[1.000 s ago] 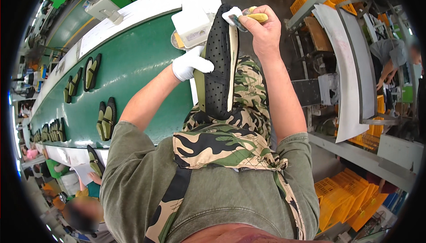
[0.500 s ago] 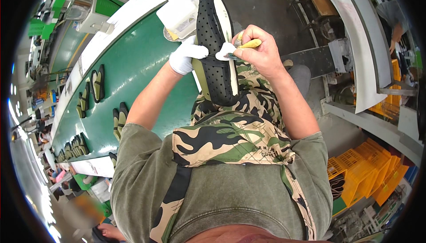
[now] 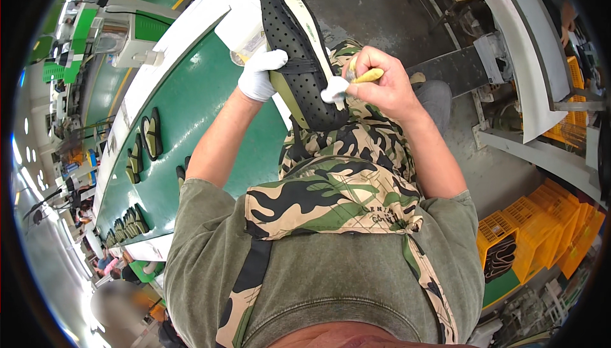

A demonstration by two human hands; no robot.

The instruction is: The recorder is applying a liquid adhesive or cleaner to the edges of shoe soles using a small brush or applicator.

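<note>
Shoe [image 3: 302, 68], count one: held off the bench [image 3: 197, 93], lengthwise in front of the wearer, lower end over the camouflage apron [image 3: 337, 195]. Black dotted face, olive side panel [image 3: 286, 93], pale strip [image 3: 305, 23] along the right edge.

Left hand [image 3: 259, 76], gloved: closed around the shoe's left side, thumb near the strap; remaining fingers mostly hidden, their spread could not be told. Right hand [image 3: 385, 87], bare: thumb and fingers pinched one white pad [image 3: 334, 90] against the strip's lower part; one yellow-handled tool [image 3: 369, 76] sat in the same grip.

Handling (judged): light, upper soft and likely to dent, strip side probably stiffer, little slip expected. Best hold: mid-length, on the olive side, clear of the strip.

Other counts: two nearer shoe groups [image 3: 151, 135] on the bench, each apparently a pair; far row [image 3: 127, 224] overlapped, uncountable; one white tub [image 3: 245, 30].
</note>
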